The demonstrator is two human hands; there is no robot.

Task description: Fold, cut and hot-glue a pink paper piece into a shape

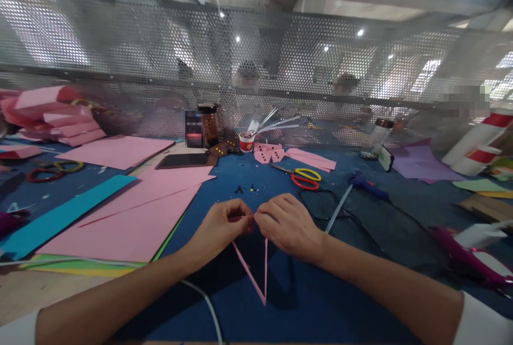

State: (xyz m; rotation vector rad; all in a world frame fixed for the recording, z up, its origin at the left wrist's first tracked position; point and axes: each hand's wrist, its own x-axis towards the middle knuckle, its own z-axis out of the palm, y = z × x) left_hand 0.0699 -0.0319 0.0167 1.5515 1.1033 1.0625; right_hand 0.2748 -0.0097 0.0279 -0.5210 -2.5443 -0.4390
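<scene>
Over the blue tabletop, both my hands pinch a narrow pink paper strip [265, 273] that is folded into a V, its point hanging down. My left hand [222, 224] is closed with thumb and forefinger together at the strip's left end. Beside it, my right hand [286, 223] has its fingers curled down at the other end; those fingertips are partly hidden. The two hands nearly touch. Just beyond them lie small black paper bits [239, 190]. Scissors [305, 176] with yellow and red handles rest past my right hand.
Pink paper sheets [132, 216] and a teal strip [76, 211] cover the left. A blue glue gun [371, 185] with a cord lies right, near a magenta tool [468, 254]. Behind stand a paper cup [246, 143], dotted pink cutouts [268, 153] and a perforated metal screen [256, 45].
</scene>
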